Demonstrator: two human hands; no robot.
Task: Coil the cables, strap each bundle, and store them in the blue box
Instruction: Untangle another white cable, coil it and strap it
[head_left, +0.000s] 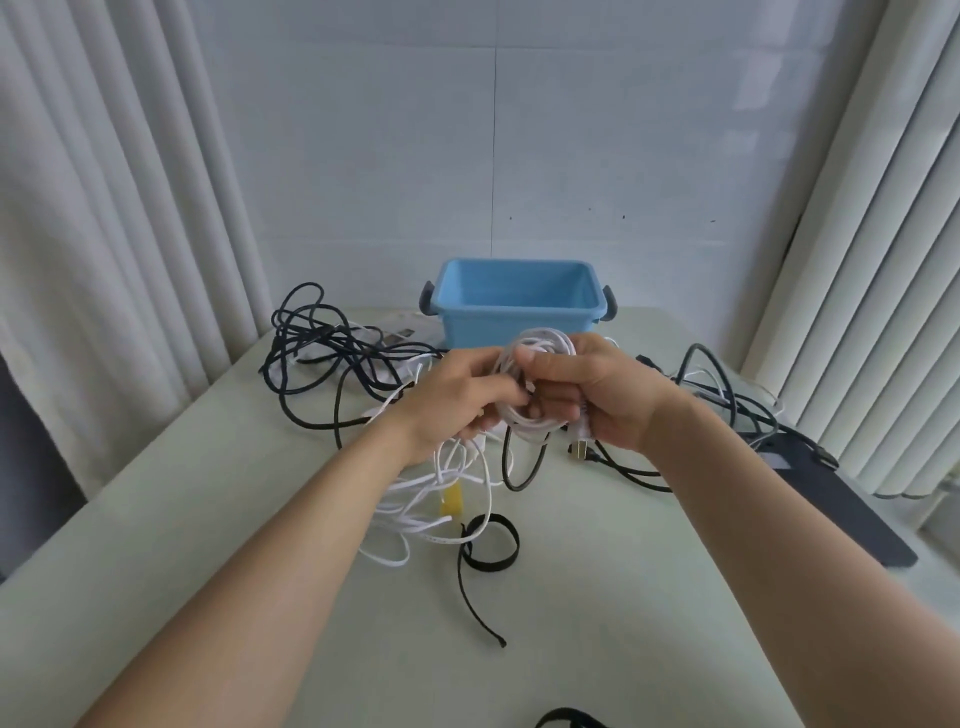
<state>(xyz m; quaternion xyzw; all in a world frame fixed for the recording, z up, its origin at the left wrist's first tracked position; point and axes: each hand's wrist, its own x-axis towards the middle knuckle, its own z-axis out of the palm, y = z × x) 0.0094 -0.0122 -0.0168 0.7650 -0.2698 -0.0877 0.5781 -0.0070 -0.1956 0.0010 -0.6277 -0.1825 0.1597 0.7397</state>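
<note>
At the bottom edge a black band (571, 718) just shows. Further up the table (597, 597) lies a black strap (488, 546), curled into a loop with its tail running toward the viewer. Just beyond it sits a yellow tie (451, 501), crossed by the slack loops of a white cable (415, 519). Faint print on this cable is too small to read.

Above the slack, both hands are raised off the table and meet on the coil (540, 387), the wound part of the same white cable. The left hand (462, 395) has its fingers curled round the coil's left side. The right hand (597, 395) grips the right side with the thumb laid over the top strands. A metal plug (579, 453) hangs below the right hand.

Black cables (322, 358) lie tangled at the left, with a small striped piece (401, 335) too blurred to read. More dark cables (727, 405) spread at the right, over a dark mat (831, 499).

The blue box (517, 322) stands at the table's far edge, behind the hands, open-topped with grey handles.
</note>
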